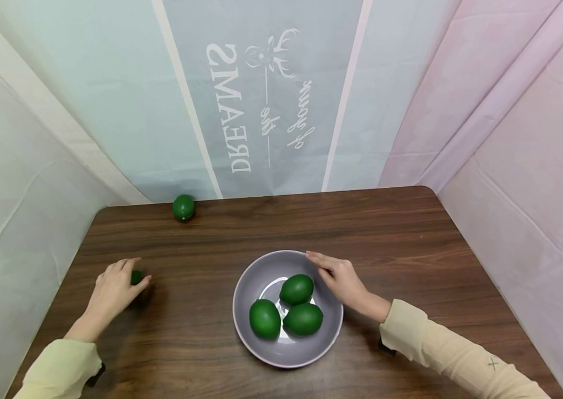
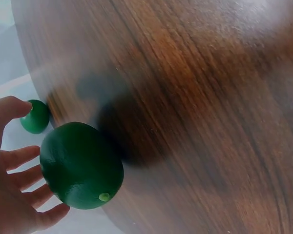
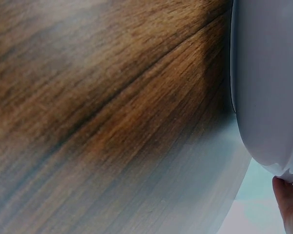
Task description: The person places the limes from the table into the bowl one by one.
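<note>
My left hand (image 1: 121,282) is cupped over a green lime (image 1: 136,277) on the dark wooden table (image 1: 201,238), at the left. In the left wrist view, spread fingers (image 2: 24,176) lie behind this lime (image 2: 81,165) and the thumb stands apart from it. My right hand (image 1: 337,276) rests with straight fingers on the right rim of a grey bowl (image 1: 247,288). In the bowl lie three limes (image 1: 297,289). The right wrist view shows the bowl's outer wall (image 3: 268,87) and one fingertip (image 3: 289,204) by its rim.
Another lime (image 1: 183,206) sits at the table's back left edge, also seen as a small lime (image 2: 35,117) past my thumb. Cloth walls close in the table at the back and on both sides.
</note>
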`<state>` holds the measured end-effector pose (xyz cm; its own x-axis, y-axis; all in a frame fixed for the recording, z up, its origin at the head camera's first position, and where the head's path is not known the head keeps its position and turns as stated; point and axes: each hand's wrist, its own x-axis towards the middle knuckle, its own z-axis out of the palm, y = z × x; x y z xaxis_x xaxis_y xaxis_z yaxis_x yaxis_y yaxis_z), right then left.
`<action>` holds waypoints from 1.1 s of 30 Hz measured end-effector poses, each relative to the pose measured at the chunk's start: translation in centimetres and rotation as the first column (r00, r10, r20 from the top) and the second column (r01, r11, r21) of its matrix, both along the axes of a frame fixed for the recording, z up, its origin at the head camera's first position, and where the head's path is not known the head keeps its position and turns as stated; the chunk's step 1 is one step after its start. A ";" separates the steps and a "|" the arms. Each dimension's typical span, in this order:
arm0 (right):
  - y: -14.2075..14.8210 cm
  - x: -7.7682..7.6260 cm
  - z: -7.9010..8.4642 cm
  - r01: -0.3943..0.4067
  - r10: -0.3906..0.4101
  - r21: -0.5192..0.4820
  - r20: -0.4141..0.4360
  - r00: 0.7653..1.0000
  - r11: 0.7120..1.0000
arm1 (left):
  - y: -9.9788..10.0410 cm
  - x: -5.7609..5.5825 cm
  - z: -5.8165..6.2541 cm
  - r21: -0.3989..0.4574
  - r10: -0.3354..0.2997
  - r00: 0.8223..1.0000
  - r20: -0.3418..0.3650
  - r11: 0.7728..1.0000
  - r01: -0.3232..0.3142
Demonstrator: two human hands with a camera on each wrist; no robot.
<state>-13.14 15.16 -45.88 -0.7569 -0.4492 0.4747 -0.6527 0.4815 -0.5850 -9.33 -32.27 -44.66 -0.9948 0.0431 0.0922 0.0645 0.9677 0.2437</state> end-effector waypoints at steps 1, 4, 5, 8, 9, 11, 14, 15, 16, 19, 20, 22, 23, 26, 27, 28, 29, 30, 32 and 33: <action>0.0 0.0 0.0 0.000 0.000 0.000 0.002 1.000 1.000 | -0.1 0.0 0.0 -0.001 0.002 1.000 0.002 1.000 -0.002; 0.0 0.0 0.0 0.000 0.000 0.000 0.001 1.000 1.000 | -0.3 0.0 -0.1 0.002 0.010 1.000 0.018 1.000 -0.010; 0.0 0.0 0.0 -0.002 0.002 -0.002 0.004 1.000 1.000 | -0.3 0.0 -0.1 0.002 0.013 1.000 0.024 1.000 -0.013; 0.0 0.0 0.0 -0.001 0.001 -0.005 0.008 1.000 1.000 | -0.5 0.0 -0.1 0.010 0.022 0.999 0.039 1.000 -0.022; 0.0 0.0 0.0 0.000 0.000 -0.008 0.010 1.000 1.000 | -0.6 0.0 -0.1 0.012 0.025 0.999 0.040 1.000 -0.025; 0.0 0.0 0.0 0.002 -0.002 -0.013 0.013 1.000 1.000 | -0.6 -0.1 -0.1 0.014 0.028 0.999 0.044 0.999 -0.029; 0.0 0.0 0.0 0.003 -0.003 -0.018 0.015 1.000 1.000 | -0.7 -0.1 -0.1 0.016 0.034 0.998 0.055 0.999 -0.034; 0.0 0.0 0.0 0.003 -0.002 -0.017 0.014 1.000 1.000 | -0.8 -0.1 -0.2 0.016 0.037 0.997 0.062 0.999 -0.038; 0.0 0.0 0.0 0.002 -0.002 -0.015 0.012 1.000 1.000 | -0.8 -0.1 -0.2 0.017 0.040 0.997 0.071 0.999 -0.041; 0.0 0.0 0.0 0.001 -0.001 -0.012 0.012 1.000 1.000 | -1.1 0.0 -0.5 0.021 0.049 0.995 0.087 0.998 -0.051; 0.0 0.0 0.0 0.001 -0.001 -0.014 0.013 1.000 1.000 | -1.2 0.0 -0.6 0.023 0.052 0.994 0.091 0.998 -0.055; 0.0 0.0 0.0 0.002 -0.001 -0.016 0.017 1.000 1.000 | -1.4 0.0 -0.7 0.027 0.056 0.994 0.095 0.998 -0.059; 0.0 0.0 0.0 0.002 -0.001 -0.018 0.020 1.000 1.000 | -1.5 0.1 -0.8 0.029 0.057 0.994 0.096 0.998 -0.060; 0.0 0.0 0.1 0.002 -0.001 -0.021 0.024 1.000 1.000 | -1.6 0.2 -1.1 0.043 0.062 0.993 0.103 0.997 -0.067; 0.0 0.0 0.1 0.002 -0.002 -0.022 0.024 1.000 1.000 | -1.7 0.2 -1.2 0.049 0.064 0.992 0.107 0.996 -0.069; 0.0 0.0 0.1 0.002 -0.001 -0.022 0.024 1.000 1.000 | -1.7 0.2 -1.2 0.055 0.066 0.991 0.113 0.996 -0.073; 0.0 0.0 0.1 0.001 -0.001 -0.023 0.025 1.000 1.000 | -1.8 0.3 -1.3 0.059 0.069 0.991 0.117 0.995 -0.076; 0.0 0.0 0.1 0.002 -0.001 -0.023 0.026 1.000 1.000 | -1.8 0.3 -1.3 0.064 0.072 0.990 0.123 0.995 -0.080; 0.0 0.0 0.1 0.003 -0.002 -0.023 0.027 1.000 1.000 | -1.9 0.4 -1.4 0.073 0.075 0.988 0.133 0.994 -0.086; 0.0 0.0 0.1 0.004 -0.003 -0.021 0.027 1.000 1.000 | -1.9 0.4 -1.4 0.075 0.077 0.988 0.136 0.993 -0.088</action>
